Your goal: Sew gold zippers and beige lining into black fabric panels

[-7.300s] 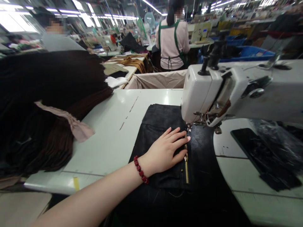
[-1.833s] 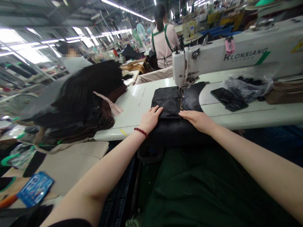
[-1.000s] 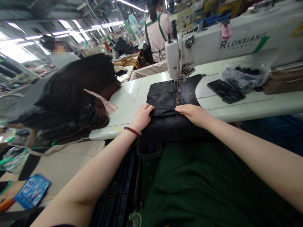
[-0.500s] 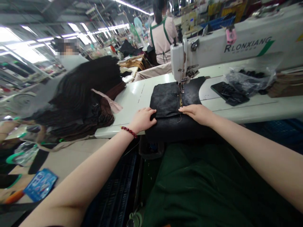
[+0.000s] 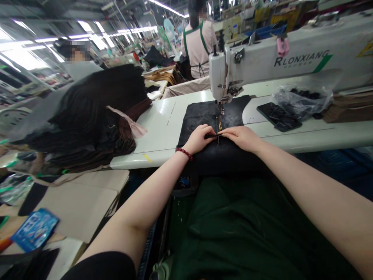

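The left hand [image 5: 199,139] has moved in from the edge of the black fabric [image 5: 204,114], where it lay flat a moment ago, and now sits near the middle of the piece. Its fingers draw narrowly together at a short dark thread [image 5: 217,140], though I cannot tell whether they actually grip it. The right hand [image 5: 241,139] lies nearly flat on the fabric, fingers extended toward the left hand, its fingertips [image 5: 226,133] just beside the thread. The two hands, well apart before, now almost meet at the lower end of the gold zipper [image 5: 220,123].

The fabric lies on the white machine table [image 5: 151,149], with its far end under the presser foot [image 5: 223,102] of the sewing machine [image 5: 225,74] and its near part draped over the table edge. The upper layer that lay loose over the zipper earlier is now partly covered by the left hand and wrist.

A red bead bracelet [image 5: 184,153] circles the left wrist. A heap of dark brown cloth [image 5: 87,116] with a pink strip [image 5: 125,122] lies left of the work. To the right are a plastic bag [image 5: 301,100] and flat black pieces [image 5: 278,116]. A green cloth [image 5: 233,233] covers the lap.
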`<action>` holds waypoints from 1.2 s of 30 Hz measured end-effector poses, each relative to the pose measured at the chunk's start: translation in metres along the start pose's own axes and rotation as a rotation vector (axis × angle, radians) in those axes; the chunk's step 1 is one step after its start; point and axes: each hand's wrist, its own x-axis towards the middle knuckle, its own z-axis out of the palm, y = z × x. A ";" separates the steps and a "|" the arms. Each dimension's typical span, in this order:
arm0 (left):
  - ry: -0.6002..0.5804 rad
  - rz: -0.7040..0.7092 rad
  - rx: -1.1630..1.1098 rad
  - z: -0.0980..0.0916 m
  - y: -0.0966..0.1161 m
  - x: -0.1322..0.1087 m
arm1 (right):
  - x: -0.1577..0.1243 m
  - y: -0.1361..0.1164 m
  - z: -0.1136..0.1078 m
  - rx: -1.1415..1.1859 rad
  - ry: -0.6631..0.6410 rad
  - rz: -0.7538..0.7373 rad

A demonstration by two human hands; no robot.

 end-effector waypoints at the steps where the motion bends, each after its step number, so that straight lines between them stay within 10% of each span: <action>1: -0.001 0.008 -0.022 -0.001 -0.001 0.000 | 0.000 0.001 0.001 0.003 0.005 0.006; 36: 0.052 -0.142 -0.356 0.005 -0.001 0.010 | 0.019 -0.001 0.022 0.022 0.180 0.102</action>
